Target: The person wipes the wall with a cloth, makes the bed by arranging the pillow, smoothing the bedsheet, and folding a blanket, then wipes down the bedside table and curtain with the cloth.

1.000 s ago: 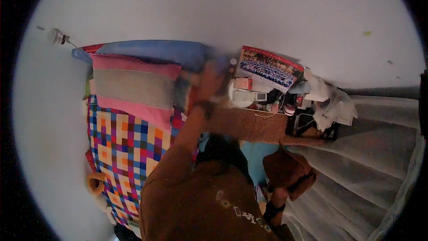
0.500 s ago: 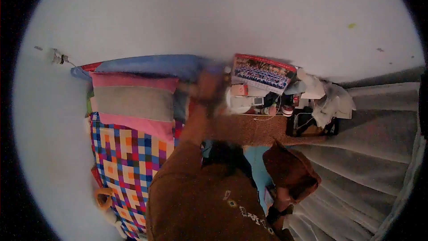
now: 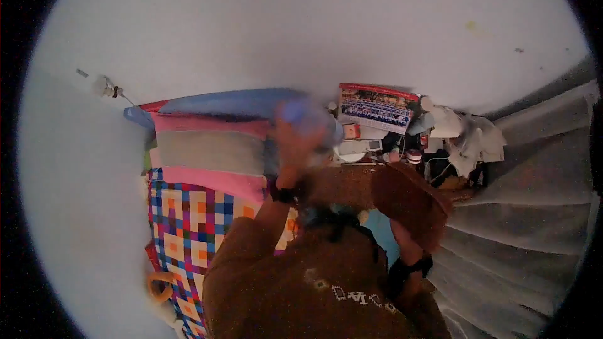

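My left hand (image 3: 300, 147) is smeared by motion and reaches up past the pillow, a dark band on its wrist. Its fingers are around a pale, see-through plastic bottle with a blue cap (image 3: 293, 112), also blurred. Lower right, my right hand (image 3: 407, 242) grips a soft reddish-brown item (image 3: 408, 194), which looks like a bag or folded cloth; its exact kind is unclear, and it hides most of the fingers. A black band circles that wrist.
A pink-and-grey pillow (image 3: 210, 147) lies on a bed with a colourful checked cover (image 3: 188, 213). To the right, a cluttered brown stand (image 3: 345, 185) bears a calendar with a group photo (image 3: 377, 110), small boxes and plastic bags (image 3: 483, 144). A sheer curtain (image 3: 521, 232) hangs at the right.
My left hand has shifted slightly, and the bottle in it shows more plainly. My right hand has come up toward the stand with the brown item. The whole view has shifted a little.
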The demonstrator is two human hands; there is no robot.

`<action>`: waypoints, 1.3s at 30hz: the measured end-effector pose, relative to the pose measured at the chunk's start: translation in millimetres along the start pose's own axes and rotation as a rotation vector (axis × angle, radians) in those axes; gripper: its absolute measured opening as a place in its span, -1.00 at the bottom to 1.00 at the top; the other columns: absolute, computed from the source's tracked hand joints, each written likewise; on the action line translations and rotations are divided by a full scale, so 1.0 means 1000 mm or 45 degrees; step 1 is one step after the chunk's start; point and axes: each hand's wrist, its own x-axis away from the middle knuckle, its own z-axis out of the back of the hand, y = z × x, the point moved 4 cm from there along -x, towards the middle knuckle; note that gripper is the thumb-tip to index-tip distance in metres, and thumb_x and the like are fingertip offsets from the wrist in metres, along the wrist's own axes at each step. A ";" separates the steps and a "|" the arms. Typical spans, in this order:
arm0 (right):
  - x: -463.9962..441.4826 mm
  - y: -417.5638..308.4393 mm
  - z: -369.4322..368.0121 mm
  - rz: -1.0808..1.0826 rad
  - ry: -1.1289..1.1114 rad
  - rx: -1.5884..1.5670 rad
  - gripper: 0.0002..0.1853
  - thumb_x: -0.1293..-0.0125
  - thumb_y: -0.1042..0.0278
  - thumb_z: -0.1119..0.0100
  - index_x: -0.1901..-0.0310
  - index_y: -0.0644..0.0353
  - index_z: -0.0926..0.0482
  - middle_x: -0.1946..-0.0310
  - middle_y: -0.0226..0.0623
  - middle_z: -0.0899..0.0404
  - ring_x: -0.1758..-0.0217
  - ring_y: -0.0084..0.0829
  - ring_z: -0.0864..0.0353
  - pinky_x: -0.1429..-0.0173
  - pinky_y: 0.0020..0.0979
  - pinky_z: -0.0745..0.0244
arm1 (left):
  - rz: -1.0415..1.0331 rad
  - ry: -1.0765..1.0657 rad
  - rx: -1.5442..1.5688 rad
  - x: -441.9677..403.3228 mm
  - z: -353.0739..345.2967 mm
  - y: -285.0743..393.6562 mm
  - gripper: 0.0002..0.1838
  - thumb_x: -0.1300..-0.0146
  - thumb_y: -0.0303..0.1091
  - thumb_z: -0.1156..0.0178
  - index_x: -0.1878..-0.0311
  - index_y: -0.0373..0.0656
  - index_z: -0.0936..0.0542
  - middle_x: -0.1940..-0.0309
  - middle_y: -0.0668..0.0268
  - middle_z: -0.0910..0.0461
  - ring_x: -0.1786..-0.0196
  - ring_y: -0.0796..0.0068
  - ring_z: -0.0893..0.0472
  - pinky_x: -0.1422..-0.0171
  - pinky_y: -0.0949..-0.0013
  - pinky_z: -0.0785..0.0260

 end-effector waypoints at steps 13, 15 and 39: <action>0.024 0.000 -0.038 -0.088 -0.470 0.566 -0.46 -0.20 0.31 -0.22 -0.21 0.13 -0.30 -0.20 -0.18 -0.36 -0.22 -0.28 -0.38 -0.27 -0.26 -0.33 | 0.023 -0.586 0.148 0.089 -0.051 0.105 -0.30 0.20 -0.19 -0.45 -0.07 -0.21 -0.44 0.07 0.21 -0.52 0.04 0.31 -0.54 -0.11 0.24 -0.39; 0.024 -0.001 -0.034 -0.101 -0.440 0.611 -0.44 -0.18 0.31 -0.24 -0.21 0.15 -0.31 -0.19 -0.18 -0.37 -0.22 -0.28 -0.39 -0.26 -0.26 -0.34 | -0.103 -0.715 -0.054 0.094 -0.059 0.112 -0.31 0.22 -0.15 -0.47 -0.04 -0.20 -0.47 0.07 0.19 -0.53 0.01 0.25 -0.53 -0.14 0.20 -0.36; 0.030 0.047 0.034 -0.086 -0.219 -0.002 -0.56 -0.24 0.23 -0.16 -0.09 0.29 -0.46 -0.04 -0.07 -0.49 -0.04 -0.19 -0.52 -0.14 -0.18 -0.45 | -0.428 -1.420 -0.179 0.151 -0.095 0.091 -0.30 0.09 -0.19 -0.34 -0.17 -0.19 -0.40 -0.12 0.03 -0.43 -0.08 -0.05 -0.48 -0.16 0.12 -0.36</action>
